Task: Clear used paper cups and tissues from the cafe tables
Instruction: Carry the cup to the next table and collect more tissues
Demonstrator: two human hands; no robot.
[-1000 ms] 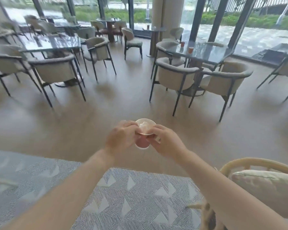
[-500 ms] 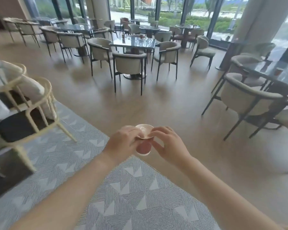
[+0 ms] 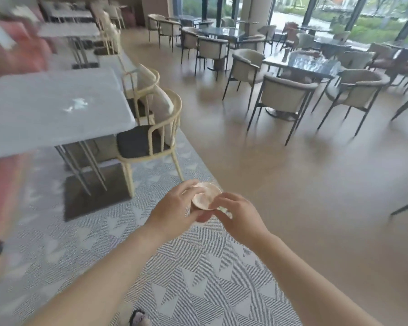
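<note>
I hold a small white paper cup with a pinkish outside (image 3: 206,198) out in front of me, above the edge of the grey triangle-patterned rug (image 3: 198,288). My left hand (image 3: 174,212) wraps its side, fingers clamped around it. My right hand (image 3: 238,217) pinches the near rim, thumb and fingertips closed on it. To my left stands a pale grey rectangular table (image 3: 45,114) bearing a crumpled white tissue (image 3: 77,105), a cream wooden chair with a dark seat (image 3: 149,135) beside it.
</note>
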